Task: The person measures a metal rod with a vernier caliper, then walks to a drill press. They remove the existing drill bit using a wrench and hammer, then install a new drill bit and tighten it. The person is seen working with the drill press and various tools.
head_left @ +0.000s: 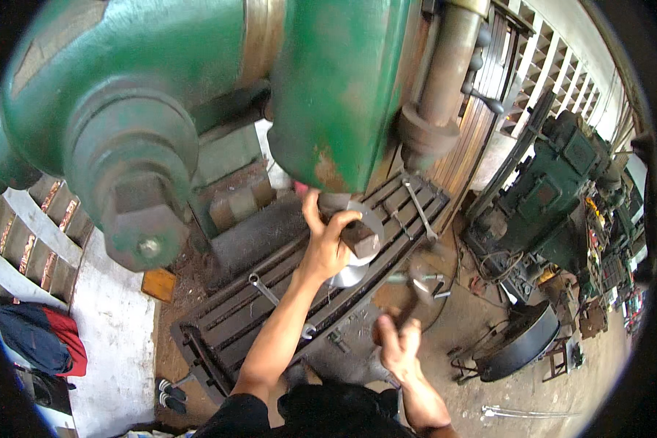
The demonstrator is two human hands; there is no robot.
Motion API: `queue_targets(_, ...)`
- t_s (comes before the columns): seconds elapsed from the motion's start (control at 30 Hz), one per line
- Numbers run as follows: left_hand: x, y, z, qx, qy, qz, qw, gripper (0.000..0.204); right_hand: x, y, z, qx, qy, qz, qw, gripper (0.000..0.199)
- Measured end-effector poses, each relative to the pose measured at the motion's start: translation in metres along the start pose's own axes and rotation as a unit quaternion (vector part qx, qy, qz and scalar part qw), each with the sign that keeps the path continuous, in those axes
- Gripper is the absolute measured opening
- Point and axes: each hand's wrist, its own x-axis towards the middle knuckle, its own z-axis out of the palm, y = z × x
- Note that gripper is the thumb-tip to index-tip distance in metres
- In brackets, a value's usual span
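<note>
My left hand (324, 247) reaches up under the green machine head (336, 95), its thumb and fingers curled around a dark, square-ended block (362, 241). Behind and below that block show shiny, round metal parts (349, 277), just above the slotted machine table (230, 332). Lower right, my right hand (400, 346) is closed around the handle of a hammer (421, 283). Motion smears the hammer, and its head points up and away from me. A short gap parts it from the block.
On the slotted table lie an open-ended wrench (420, 210) at the far right and another wrench (264, 289) left of my forearm. A large green motor-like housing (135, 182) juts in at left. Right stand another green machine (547, 190) and a black drum-shaped thing (518, 343).
</note>
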Motion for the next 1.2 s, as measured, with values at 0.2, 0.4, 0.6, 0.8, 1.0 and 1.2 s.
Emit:
queue_targets(0.2, -0.002, 0.001, 0.002, -0.013, 0.004, -0.018, 1.0, 0.035, 0.002, 0.008, -0.006, 0.041, -0.004, -0.168, 0.985, 0.044)
queue_targets(0.4, 0.0, 0.0, 0.001, -0.015, 0.013, -0.014, 1.0, 0.034, -0.001, -0.007, 0.001, 0.097, 0.121, 0.003, 0.988, 0.034)
queue_targets(0.6, -0.001, 0.0, 0.002, -0.01, 0.007, -0.006, 1.0, 0.034, -0.002, -0.014, -0.006, 0.298, 0.056, -0.298, 0.905, 0.057)
queue_targets(0.8, -0.002, -0.001, 0.001, 0.01, 0.006, -0.013, 1.0, 0.031, 0.012, 0.023, 0.033, 0.107, 0.016, -0.014, 0.994, 0.037)
queue_targets(1.0, 0.002, 0.005, -0.004, 0.023, 0.029, 0.009, 0.999, 0.028, 0.024, 0.012, 0.031, 0.047, -0.027, -0.015, 0.998, 0.037)
queue_targets(1.2, 0.0, 0.004, -0.009, -0.025, 0.03, 0.006, 0.999, 0.043, 0.022, 0.017, 0.023, 0.215, -0.018, -0.026, 0.976, 0.04)
